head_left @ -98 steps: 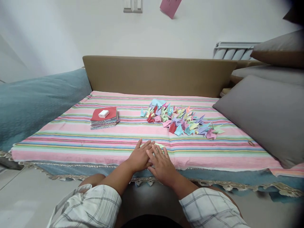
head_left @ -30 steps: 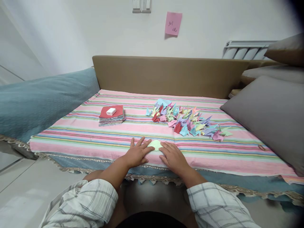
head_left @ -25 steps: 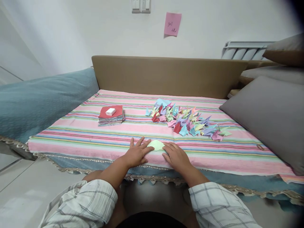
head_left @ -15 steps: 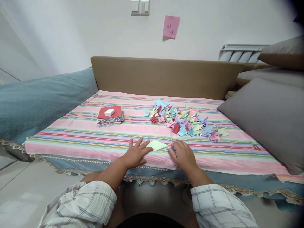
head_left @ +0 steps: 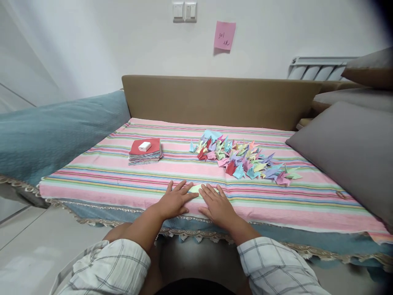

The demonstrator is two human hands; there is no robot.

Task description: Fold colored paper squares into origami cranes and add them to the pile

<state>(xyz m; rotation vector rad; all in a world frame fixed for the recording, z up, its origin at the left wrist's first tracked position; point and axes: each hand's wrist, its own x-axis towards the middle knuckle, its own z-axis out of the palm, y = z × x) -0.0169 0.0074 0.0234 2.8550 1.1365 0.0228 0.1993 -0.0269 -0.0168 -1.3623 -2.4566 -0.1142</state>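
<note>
A pale green folded paper lies on the striped cloth near the front edge. My left hand rests flat beside it, fingers spread, fingertips on its left part. My right hand lies flat over its right part, fingers stretched out, covering most of the sheet. Farther back sits a stack of coloured paper squares with a red sheet on top and a small white box on it. To the right of the stack spreads a heap of several folded paper cranes.
A teal blanket lies at the left, grey cushions at the right, a tan backrest behind. A pink note and a light switch are on the wall. Pale floor is below left.
My right hand slid right along the green paper, then came back left and now lies flat over it. My left hand stayed pressed at the paper's left side.
</note>
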